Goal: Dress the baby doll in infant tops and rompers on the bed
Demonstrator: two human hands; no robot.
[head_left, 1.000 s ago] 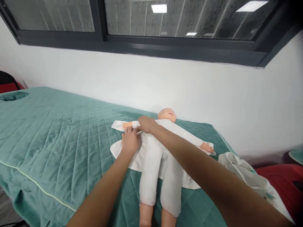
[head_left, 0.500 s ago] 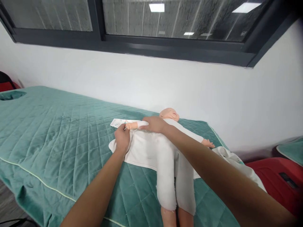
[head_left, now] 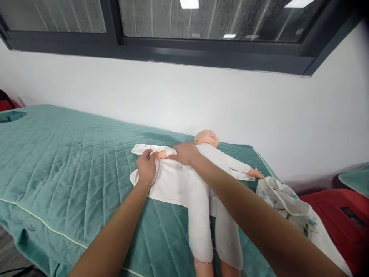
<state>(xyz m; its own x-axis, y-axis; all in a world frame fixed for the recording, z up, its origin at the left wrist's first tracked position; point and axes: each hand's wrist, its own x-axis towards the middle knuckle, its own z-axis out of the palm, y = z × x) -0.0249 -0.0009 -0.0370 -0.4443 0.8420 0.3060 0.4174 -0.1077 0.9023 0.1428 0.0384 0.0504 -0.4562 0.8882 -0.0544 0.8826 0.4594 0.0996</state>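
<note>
The doll point(head_left: 199, 215) lay on its back on the green bed point(head_left: 80, 173), just right of the middle of the frame, its head point(head_left: 206, 137) towards the wall point(head_left: 161, 96) and its legs running down to the lower edge. One doll arm point(head_left: 162, 154) stretched left, into the grip of both hands; the other reached out to the right, well apart from them.

The right hand point(head_left: 187, 154) lay across the doll at the shoulder end of the left-stretched arm, thumb and fingers clamped on its white sleeve. The left hand point(head_left: 146, 167) was at that arm's far end, fingertips together on the edge of the white shirt point(head_left: 170, 182), right against the doll's hand. The shirt was spread flat beneath the doll, its lower part showing left of the legs; a strip with printed marks point(head_left: 144, 148) stuck out above the left hand.

At the lower right, a printed cloth point(head_left: 284, 194) lay crumpled, partly behind the right forearm, beside a red case point(head_left: 334, 215); what the case held could not be seen. A dark-framed window point(head_left: 207, 23) crossed the top of the frame.
</note>
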